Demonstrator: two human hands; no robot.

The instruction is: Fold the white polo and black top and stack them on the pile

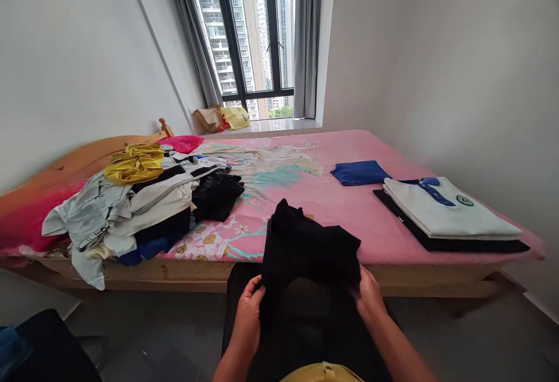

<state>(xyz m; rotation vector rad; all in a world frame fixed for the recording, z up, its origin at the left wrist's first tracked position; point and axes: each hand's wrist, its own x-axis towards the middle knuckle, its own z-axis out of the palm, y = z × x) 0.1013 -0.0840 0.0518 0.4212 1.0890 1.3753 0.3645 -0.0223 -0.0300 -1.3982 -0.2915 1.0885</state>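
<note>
A black garment (pixel 310 248), its exact kind unclear, hangs between my two hands at the bed's front edge, over my lap. Its upper part rests against or just above the pink sheet; I cannot tell which. My left hand (pixel 248 309) pinches its left side between thumb and fingers. On the opposite side, my right hand (pixel 370 300) grips the cloth, with some fingertips hidden behind it. To the right lie a folded white polo shirt (pixel 458 210) on a folded black garment (pixel 476 246), and a folded blue cloth (pixel 360 173) behind them.
A heap of loose clothes (pixel 152 201) with a yellow garment (pixel 135 163) on top covers the bed's left end. The bed (pixel 332 143) has a wooden headboard (pixel 96 152). Bags (pixel 233 117) sit on the window sill. A dark chair (pixel 52 347) stands at lower left.
</note>
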